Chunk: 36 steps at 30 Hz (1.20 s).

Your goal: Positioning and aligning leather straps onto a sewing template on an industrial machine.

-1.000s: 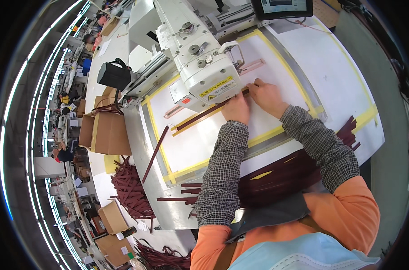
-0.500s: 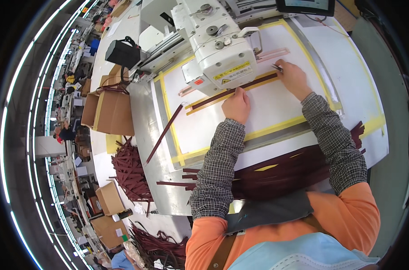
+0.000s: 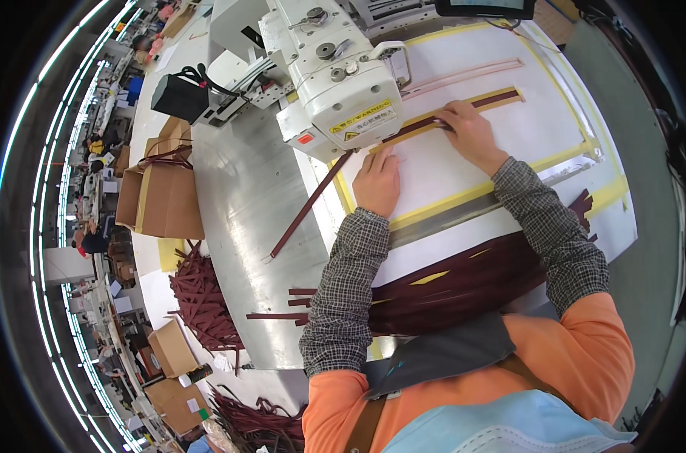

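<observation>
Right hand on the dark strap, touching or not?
Touching. The head view shows the right hand with its fingertips pressed flat on the dark maroon strap, no gap visible.

sleeves: dark checked | vest: orange | apron: grey | mask: blue

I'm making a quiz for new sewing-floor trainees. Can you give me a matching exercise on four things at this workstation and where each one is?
Things:
1. left hand
2. right hand
3. open cardboard box
4. loose dark red strips

Places:
A. heaped left of the table, below the box
B. flat on the white board, just below the strip
C. left of the metal table top
D. pressing the long dark red strip beside the sewing machine

Pairs: 1-B, 2-D, 3-C, 4-A
</observation>
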Each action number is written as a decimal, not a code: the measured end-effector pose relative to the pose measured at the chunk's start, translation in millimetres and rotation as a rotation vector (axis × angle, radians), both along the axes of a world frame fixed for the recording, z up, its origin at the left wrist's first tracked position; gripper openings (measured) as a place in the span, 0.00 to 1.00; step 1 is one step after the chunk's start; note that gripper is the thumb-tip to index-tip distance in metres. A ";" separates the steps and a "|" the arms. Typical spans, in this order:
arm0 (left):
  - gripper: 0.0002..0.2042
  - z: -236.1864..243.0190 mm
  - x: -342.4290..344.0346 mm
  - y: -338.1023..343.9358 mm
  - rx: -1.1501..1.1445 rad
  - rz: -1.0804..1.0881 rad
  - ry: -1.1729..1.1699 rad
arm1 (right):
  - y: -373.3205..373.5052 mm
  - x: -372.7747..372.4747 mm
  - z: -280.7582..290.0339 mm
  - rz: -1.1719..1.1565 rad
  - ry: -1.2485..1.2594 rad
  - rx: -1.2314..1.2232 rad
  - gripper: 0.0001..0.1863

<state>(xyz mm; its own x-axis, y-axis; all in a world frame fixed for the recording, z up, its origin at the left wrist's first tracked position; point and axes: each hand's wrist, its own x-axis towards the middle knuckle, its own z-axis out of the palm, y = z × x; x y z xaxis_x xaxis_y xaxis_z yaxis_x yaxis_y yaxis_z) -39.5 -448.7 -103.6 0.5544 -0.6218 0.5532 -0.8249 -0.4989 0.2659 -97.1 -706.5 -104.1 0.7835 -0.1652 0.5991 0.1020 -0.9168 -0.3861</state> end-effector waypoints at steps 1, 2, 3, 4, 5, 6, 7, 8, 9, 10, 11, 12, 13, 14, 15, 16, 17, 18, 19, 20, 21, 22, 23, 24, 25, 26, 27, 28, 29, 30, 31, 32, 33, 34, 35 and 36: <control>0.05 -1.5 -0.5 -2.9 -0.002 -0.007 0.000 | 9.7 3.4 0.0 0.054 0.038 -0.023 0.14; 0.06 -4.3 -1.2 -4.3 -0.002 -0.004 0.014 | 18.5 8.1 -0.8 0.111 0.076 -0.045 0.16; 0.06 -5.2 -2.1 -5.5 0.001 -0.001 0.028 | 25.9 13.8 -1.4 0.108 0.077 -0.044 0.16; 0.06 -6.0 -2.2 -6.4 0.002 -0.002 0.029 | 32.6 19.7 -1.7 0.163 0.110 -0.061 0.17; 0.07 -5.8 -2.3 -5.5 -0.004 0.009 0.026 | 39.0 24.6 -1.6 0.221 0.143 -0.077 0.19; 0.08 -5.8 -2.2 -4.4 -0.010 0.020 0.024 | 42.1 28.0 -0.7 0.269 0.143 -0.067 0.20; 0.08 -6.0 -1.9 -3.3 -0.007 0.023 0.027 | 42.9 29.5 0.6 0.272 0.145 -0.064 0.20; 0.08 -5.8 -1.7 -3.0 -0.028 0.016 0.030 | 42.4 31.2 1.3 0.291 0.168 -0.101 0.19; 0.08 -5.7 -1.5 -2.7 -0.050 0.008 0.035 | 41.8 33.1 2.0 0.310 0.192 -0.139 0.18; 0.08 -5.8 -1.1 -3.0 -0.049 0.013 0.038 | 40.8 35.4 2.8 0.315 0.195 -0.138 0.18; 0.08 -5.0 -1.1 -4.9 -0.044 0.005 0.022 | 38.8 37.1 3.6 0.333 0.171 -0.192 0.19; 0.08 -4.3 -2.1 -6.4 -0.040 -0.003 0.007 | 36.8 37.7 4.1 0.351 0.148 -0.246 0.20; 0.08 -3.5 -3.4 -6.6 -0.040 -0.003 0.013 | 35.6 37.9 4.1 0.352 0.154 -0.245 0.20; 0.08 -3.4 -2.9 -4.7 -0.016 -0.006 -0.003 | 36.1 39.6 4.8 0.379 0.152 -0.249 0.19; 0.09 -3.9 -3.3 -3.7 0.007 -0.010 -0.018 | 37.0 39.1 4.6 0.407 0.150 -0.252 0.18; 0.09 -5.2 -4.9 -3.5 0.009 -0.012 -0.013 | 39.4 35.8 1.0 0.405 0.156 -0.249 0.18; 0.08 -5.9 -5.0 -3.7 0.014 0.001 0.005 | 42.8 33.5 -3.6 0.364 0.113 -0.256 0.17; 0.08 -7.3 -5.0 -3.8 0.020 0.014 0.024 | 44.5 31.9 -8.3 0.322 0.072 -0.262 0.16; 0.08 -9.3 -2.3 -5.3 0.023 0.013 0.029 | 43.8 32.4 -12.8 0.322 0.078 -0.259 0.16; 0.09 -11.2 0.0 -8.2 0.029 0.017 -0.003 | 43.5 31.8 -16.7 0.269 0.039 -0.268 0.16; 0.11 -11.5 -2.5 -9.1 0.042 0.021 -0.025 | 47.3 26.6 -19.1 0.219 0.010 -0.269 0.16; 0.11 -11.5 -1.0 -10.1 0.055 0.023 0.009 | 45.2 28.8 -19.4 0.221 0.004 -0.280 0.16; 0.12 -6.9 0.9 -8.2 0.071 0.009 -0.020 | 47.4 26.6 -10.9 0.218 0.053 -0.270 0.15; 0.12 -5.5 4.3 -8.9 0.085 0.016 -0.014 | 47.5 29.2 -7.5 0.220 0.051 -0.273 0.16; 0.12 -4.1 2.3 -8.9 0.099 0.023 -0.010 | 48.7 27.0 -6.4 0.222 0.048 -0.277 0.16; 0.12 -7.0 3.5 -8.8 0.098 0.022 -0.014 | 49.4 27.4 -7.5 0.220 0.044 -0.278 0.16; 0.12 -8.9 3.0 -7.6 0.096 0.023 -0.002 | 52.0 26.1 -8.3 0.212 0.057 -0.280 0.16; 0.12 -9.7 3.6 -7.2 0.094 0.024 0.008 | 53.9 26.6 -7.6 0.204 0.068 -0.281 0.17; 0.12 -10.1 2.1 -7.0 0.093 0.025 0.004 | 54.4 25.8 -9.4 0.204 0.063 -0.282 0.17; 0.11 -9.9 1.0 -7.5 0.109 0.039 0.020 | 53.8 24.7 -10.3 0.211 0.072 -0.269 0.17; 0.11 -9.3 0.3 -8.2 0.125 0.053 0.035 | 52.5 24.4 -10.5 0.218 0.080 -0.257 0.18; 0.11 -9.5 -1.2 -9.6 0.123 0.050 0.030 | 51.0 23.2 -11.3 0.215 0.077 -0.259 0.18; 0.09 -9.5 -2.4 -11.4 0.091 0.041 0.034 | 48.9 22.2 -11.7 0.212 0.099 -0.281 0.18; 0.08 -9.2 -3.1 -12.5 0.059 0.032 0.038 | 46.1 21.1 -11.8 0.208 0.121 -0.304 0.18; 0.08 -10.0 -2.7 -10.1 0.059 0.036 0.031 | 45.9 19.9 -9.3 0.211 0.113 -0.305 0.18; 0.08 -10.6 -2.3 -7.0 0.059 0.049 0.021 | 46.3 16.6 -7.1 0.215 0.113 -0.297 0.18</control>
<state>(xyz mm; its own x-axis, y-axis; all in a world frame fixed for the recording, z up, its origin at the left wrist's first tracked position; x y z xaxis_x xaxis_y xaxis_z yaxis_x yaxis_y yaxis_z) -41.8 -455.6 -114.2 0.5960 -0.6247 0.5045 -0.7937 -0.5536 0.2521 -80.5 -660.1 -111.2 0.8453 0.1784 0.5036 0.2763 -0.9527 -0.1263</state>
